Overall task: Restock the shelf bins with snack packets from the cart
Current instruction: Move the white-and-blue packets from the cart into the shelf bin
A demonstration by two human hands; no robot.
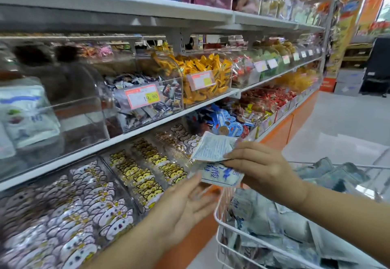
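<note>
My right hand [259,165] pinches two white-and-blue snack packets [213,149] above the cart's near corner, one fanned over the other [219,177]. Just below and to the left, my left hand [187,207] is spread flat, palm up, with its fingertips under the lower packet's edge. The white wire cart [223,228] at lower right holds several more of the same packets [263,216]. On the far left of the middle shelf, a clear bin [69,118] shows the same kind of packet [27,116] at its left end.
Clear bins of wrapped sweets line the middle shelf, with price tags [142,95] on their fronts. Slanted bins [90,197] of cat-faced packets fill the lower shelf. An orange base panel [280,129] runs below. Grey floor [337,121] lies open on the right.
</note>
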